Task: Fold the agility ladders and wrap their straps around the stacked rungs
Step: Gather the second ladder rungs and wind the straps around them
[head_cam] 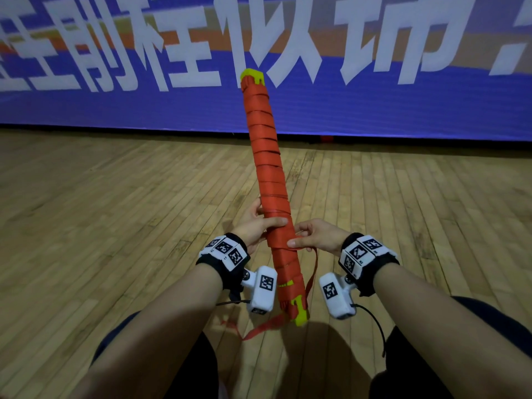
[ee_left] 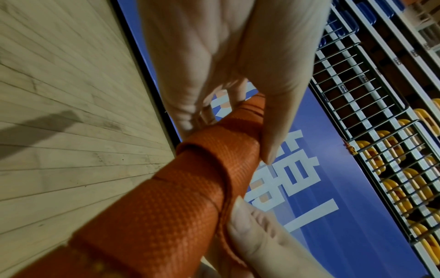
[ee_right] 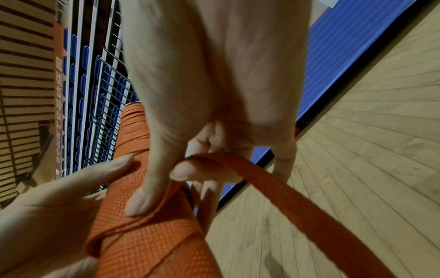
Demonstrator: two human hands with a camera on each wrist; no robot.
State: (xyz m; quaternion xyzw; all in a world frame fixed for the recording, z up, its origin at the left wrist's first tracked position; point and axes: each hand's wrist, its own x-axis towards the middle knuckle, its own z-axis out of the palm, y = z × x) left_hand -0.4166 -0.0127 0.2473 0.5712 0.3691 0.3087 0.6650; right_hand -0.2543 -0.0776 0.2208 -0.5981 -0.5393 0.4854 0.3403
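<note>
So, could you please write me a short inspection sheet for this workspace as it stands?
Surface: wooden floor, bare boards.
Job's things: ladder bundle held off the floor, orange strap wound along it, yellow ends showing; loose strap tail hangs beside it.
Clutter: nothing seen.
Grippers: left hand grips the bundle; right hand presses a thumb on the wrap, strap looped over a finger.
Cables: black wrist-camera cable.
Surroundings: blue banner; railed seating.

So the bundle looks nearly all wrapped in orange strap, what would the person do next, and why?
Probably pull the loose strap taut with the right hand and lay one more turn around the bundle. The left hand already grips the wrapped rungs, the right thumb presses the last turn down, and a tail of strap hangs free near the yellow rung end.
</note>
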